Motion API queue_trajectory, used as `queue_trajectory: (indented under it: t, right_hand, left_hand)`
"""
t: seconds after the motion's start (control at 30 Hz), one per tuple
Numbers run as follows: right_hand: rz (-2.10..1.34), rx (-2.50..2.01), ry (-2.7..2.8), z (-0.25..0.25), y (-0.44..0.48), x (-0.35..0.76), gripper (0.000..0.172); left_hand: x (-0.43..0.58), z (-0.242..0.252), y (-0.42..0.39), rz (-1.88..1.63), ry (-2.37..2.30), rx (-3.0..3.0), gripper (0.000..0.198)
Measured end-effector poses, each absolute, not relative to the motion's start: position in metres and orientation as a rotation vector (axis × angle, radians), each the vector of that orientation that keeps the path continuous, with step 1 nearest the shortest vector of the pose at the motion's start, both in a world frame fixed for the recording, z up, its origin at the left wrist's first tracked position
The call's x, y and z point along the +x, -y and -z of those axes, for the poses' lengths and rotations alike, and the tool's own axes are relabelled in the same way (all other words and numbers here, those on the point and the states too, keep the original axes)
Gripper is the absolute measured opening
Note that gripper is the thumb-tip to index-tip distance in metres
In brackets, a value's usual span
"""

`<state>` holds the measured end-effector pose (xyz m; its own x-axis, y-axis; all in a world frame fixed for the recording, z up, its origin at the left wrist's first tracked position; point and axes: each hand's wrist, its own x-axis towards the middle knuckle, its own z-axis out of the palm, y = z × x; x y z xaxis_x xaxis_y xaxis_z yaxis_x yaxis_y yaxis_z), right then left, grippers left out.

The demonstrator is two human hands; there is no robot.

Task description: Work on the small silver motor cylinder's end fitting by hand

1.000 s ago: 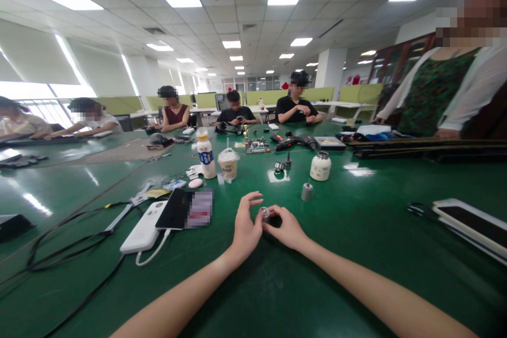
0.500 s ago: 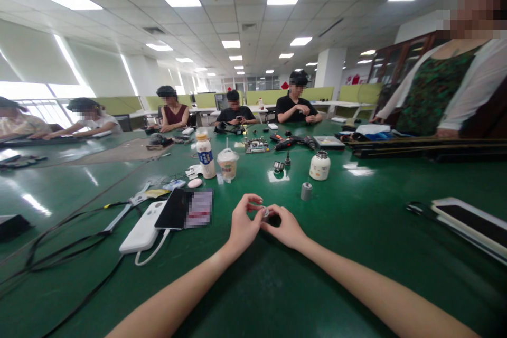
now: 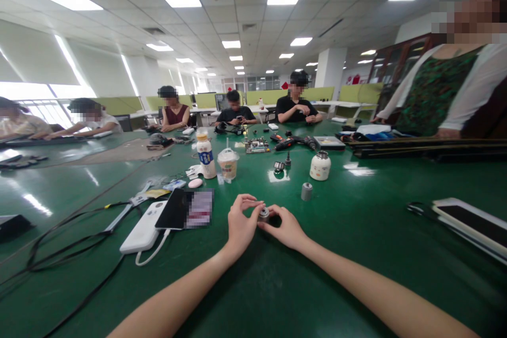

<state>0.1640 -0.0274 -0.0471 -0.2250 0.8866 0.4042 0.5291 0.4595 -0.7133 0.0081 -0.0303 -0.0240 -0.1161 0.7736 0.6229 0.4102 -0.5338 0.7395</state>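
A small round metal part [image 3: 263, 215] with a dark opening on top is at the middle of the green table [image 3: 253, 285]. My right hand [image 3: 285, 226] curves its thumb and fingers around the part's right side and grips it. Over the part's top, my left hand [image 3: 242, 223] brings thumb and fingertips together in a pinch; whatever is between them is too small to make out. Beyond my right hand stands a grey metal cylinder [image 3: 306, 191]. Farther back are a shiny metal piece [image 3: 279, 167] and a dark pointed fitting [image 3: 288, 159].
To the left lie a white power bank [image 3: 138, 235], a phone [image 3: 172, 209] and black cables [image 3: 75, 245]. A bottle [image 3: 206, 157], a lidded cup [image 3: 228, 165] and a cream jar [image 3: 320, 167] stand ahead. Several people sit around the table; one person stands at right.
My left hand has shifted slightly left, its fingers now closer together above the part. The round metal part shows more from above. My right hand has barely moved.
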Motion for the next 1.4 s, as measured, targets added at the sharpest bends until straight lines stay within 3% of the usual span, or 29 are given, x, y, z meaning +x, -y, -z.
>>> queue_trajectory:
  t: [0.37, 0.6, 0.77, 1.03, 1.4]
  right_hand:
    - [-0.552, -1.192, 1.898, 0.046, 0.028, 0.164, 0.025]
    - [-0.559, -1.2, 1.895, 0.045, 0.029, 0.165, 0.025]
    - [-0.561, -1.197, 1.893, 0.045, 0.03, 0.165, 0.025]
    - [-0.559, -1.185, 1.885, 0.048, 0.026, 0.164, 0.024]
    - [-0.577, -1.171, 1.9, 0.05, 0.024, 0.165, 0.023]
  left_hand:
    - [-0.022, 0.042, 0.007, -1.433, -1.549, 1.979, 0.024]
    - [-0.021, 0.045, 0.009, -1.501, -1.67, 1.968, 0.023]
    - [-0.008, 0.033, 0.019, -1.717, -1.585, 1.973, 0.009]
    - [0.011, 0.031, 0.038, -1.76, -1.455, 2.008, 0.008]
    - [0.011, 0.032, 0.039, -1.623, -1.269, 2.002, 0.025]
